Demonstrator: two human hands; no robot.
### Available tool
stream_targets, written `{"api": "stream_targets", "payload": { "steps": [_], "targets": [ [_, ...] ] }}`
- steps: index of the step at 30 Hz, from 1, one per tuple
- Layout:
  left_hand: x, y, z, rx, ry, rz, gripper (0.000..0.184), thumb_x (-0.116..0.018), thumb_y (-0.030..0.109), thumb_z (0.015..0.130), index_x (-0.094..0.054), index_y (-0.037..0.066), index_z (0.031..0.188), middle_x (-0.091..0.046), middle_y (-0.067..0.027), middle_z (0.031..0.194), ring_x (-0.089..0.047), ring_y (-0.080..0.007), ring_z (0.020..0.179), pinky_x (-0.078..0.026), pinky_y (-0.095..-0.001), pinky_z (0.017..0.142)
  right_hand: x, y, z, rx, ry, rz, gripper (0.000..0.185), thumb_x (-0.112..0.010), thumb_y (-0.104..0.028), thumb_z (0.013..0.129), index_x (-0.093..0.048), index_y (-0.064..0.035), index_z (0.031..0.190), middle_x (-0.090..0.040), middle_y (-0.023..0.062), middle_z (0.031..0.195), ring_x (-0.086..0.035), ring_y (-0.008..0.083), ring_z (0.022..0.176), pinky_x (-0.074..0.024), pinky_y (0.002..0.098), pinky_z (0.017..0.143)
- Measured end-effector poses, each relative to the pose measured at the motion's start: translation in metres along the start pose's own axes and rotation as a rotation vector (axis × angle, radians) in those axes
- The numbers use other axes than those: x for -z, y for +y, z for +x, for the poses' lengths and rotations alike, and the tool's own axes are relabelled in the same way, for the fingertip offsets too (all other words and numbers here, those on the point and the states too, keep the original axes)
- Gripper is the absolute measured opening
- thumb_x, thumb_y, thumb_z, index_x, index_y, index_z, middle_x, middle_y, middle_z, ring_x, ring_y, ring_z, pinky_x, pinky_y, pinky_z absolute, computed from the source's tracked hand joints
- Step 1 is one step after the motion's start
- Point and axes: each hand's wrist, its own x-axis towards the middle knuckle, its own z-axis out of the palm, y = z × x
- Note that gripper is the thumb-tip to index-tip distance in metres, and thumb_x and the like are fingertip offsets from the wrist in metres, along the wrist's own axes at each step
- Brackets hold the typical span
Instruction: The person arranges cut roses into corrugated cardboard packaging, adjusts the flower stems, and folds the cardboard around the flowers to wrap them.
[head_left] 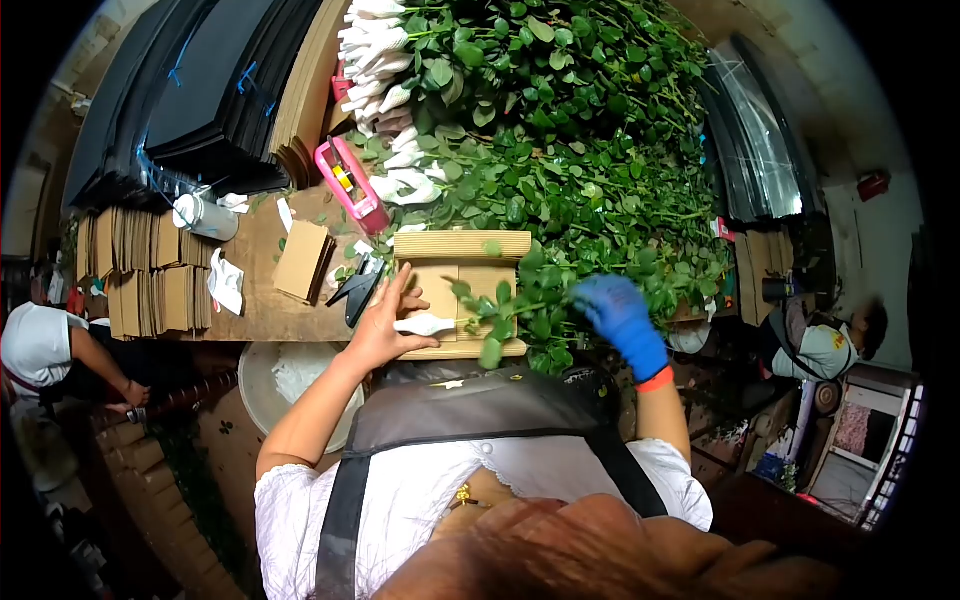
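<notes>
My left hand point(384, 318), bare, rests at the left side of an opened corrugated cardboard wrap point(462, 246). Its fingers are apart, with the thumb below a flower head in a white net sleeve point(424, 325). That head lies on the cardboard, and leafy stems point(500, 305) stretch right from it. My right hand point(615, 308), in a blue glove, is closed around leafy stems at the right of the wrap; leaves partly hide its fingertips. A black-handled tool point(356, 292) lies just left of my left hand.
A large heap of leafy stems point(560, 110) with white-netted heads covers the back and right. On the left are a pink holder point(352, 185), small cardboard sheets point(303, 262), a white bottle point(205, 217) and cardboard stacks point(150, 270). A basin point(268, 385) stands below. People are at both sides.
</notes>
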Motion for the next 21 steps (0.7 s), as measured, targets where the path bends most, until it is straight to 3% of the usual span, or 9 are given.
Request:
{"api": "stream_targets", "payload": {
  "steps": [2,3,5,8,12,14,17,20,21],
  "targets": [
    [0.006,0.014,0.002,0.021,-0.005,0.002,0.096,-0.089,0.034,0.068,-0.040,0.013,0.149,-0.071,-0.0056,0.111,-0.060,-0.0286,0.123,-0.021,-0.0551,0.119,-0.035,-0.002,-0.010,-0.070,-0.315,-0.229,0.011,-0.069,-0.024,0.085,-0.066,-0.0207,0.095,-0.068,0.0058,0.089,-0.067,0.0281,0.086,-0.0540,0.0425,0.074],
    [0.005,0.009,0.001,-0.045,-0.029,0.084,0.082,-0.087,0.033,0.070,-0.049,0.013,0.140,-0.070,-0.0053,0.111,-0.060,-0.0287,0.123,-0.021,-0.0559,0.119,-0.039,-0.009,-0.011,-0.049,-0.298,-0.124,0.018,-0.065,-0.035,0.087,-0.067,-0.0206,0.097,-0.070,0.0059,0.095,-0.067,0.0286,0.093,-0.0538,0.0423,0.080],
    [0.003,-0.006,-0.001,-0.174,-0.070,0.252,0.054,-0.083,0.031,0.075,-0.067,0.014,0.123,-0.070,-0.0047,0.111,-0.059,-0.0289,0.123,-0.022,-0.0575,0.118,-0.029,-0.001,-0.007,-0.048,-0.361,-0.039,0.020,-0.064,-0.037,0.087,-0.068,-0.0211,0.097,-0.070,0.0069,0.099,-0.067,0.0288,0.096,-0.0531,0.0425,0.083],
    [0.008,0.012,0.002,-0.107,-0.101,0.209,0.024,-0.078,0.028,0.081,-0.076,0.013,0.099,-0.068,-0.0064,0.113,-0.057,-0.0296,0.126,-0.023,-0.0598,0.117,0.000,0.019,0.048,-0.236,-0.300,0.090,0.024,-0.057,-0.040,0.089,-0.069,-0.0201,0.098,-0.071,0.0094,0.097,-0.067,0.0317,0.092,-0.0534,0.0461,0.081],
    [0.011,0.016,0.001,-0.117,-0.147,0.231,0.028,-0.076,0.027,0.083,-0.073,0.012,0.107,-0.066,-0.0087,0.116,-0.055,-0.0315,0.127,-0.024,-0.0596,0.117,-0.047,0.083,0.170,-0.183,0.420,0.013,0.023,-0.055,-0.033,0.091,-0.068,-0.0206,0.106,-0.070,0.0097,0.102,-0.067,0.0335,0.094,-0.0537,0.0452,0.077],
    [0.009,0.018,0.000,-0.113,-0.127,0.226,0.030,-0.076,0.028,0.083,-0.073,0.011,0.108,-0.065,-0.0090,0.116,-0.055,-0.0321,0.127,-0.025,-0.0597,0.116,-0.083,0.110,0.218,-0.217,0.426,-0.270,0.025,-0.057,-0.029,0.091,-0.068,-0.0166,0.110,-0.069,0.0103,0.107,-0.066,0.0338,0.096,-0.0535,0.0441,0.080],
    [0.012,0.023,0.000,-0.106,-0.158,0.235,0.029,-0.077,0.029,0.082,-0.074,0.010,0.104,-0.064,-0.0100,0.118,-0.053,-0.0324,0.129,-0.026,-0.0589,0.116,-0.120,0.130,0.247,-0.317,0.061,-0.363,0.024,-0.062,-0.025,0.087,-0.068,-0.0128,0.107,-0.068,0.0109,0.107,-0.065,0.0333,0.096,-0.0521,0.0447,0.083],
    [0.010,0.018,-0.001,-0.096,-0.165,0.212,0.029,-0.079,0.029,0.081,-0.076,0.012,0.104,-0.063,-0.0104,0.120,-0.051,-0.0328,0.131,-0.025,-0.0575,0.116,-0.053,0.098,0.218,-0.182,0.356,-0.130,0.023,-0.066,-0.022,0.084,-0.067,-0.0125,0.105,-0.068,0.0099,0.104,-0.064,0.0322,0.095,-0.0504,0.0447,0.086],
    [0.010,0.015,-0.001,-0.094,-0.167,0.213,0.030,-0.079,0.029,0.080,-0.076,0.012,0.105,-0.063,-0.0102,0.121,-0.052,-0.0330,0.131,-0.025,-0.0575,0.116,-0.034,0.092,0.204,-0.039,0.593,-0.157,0.020,-0.068,-0.019,0.083,-0.067,-0.0134,0.103,-0.068,0.0086,0.104,-0.063,0.0315,0.093,-0.0493,0.0445,0.088]
  ]
}}
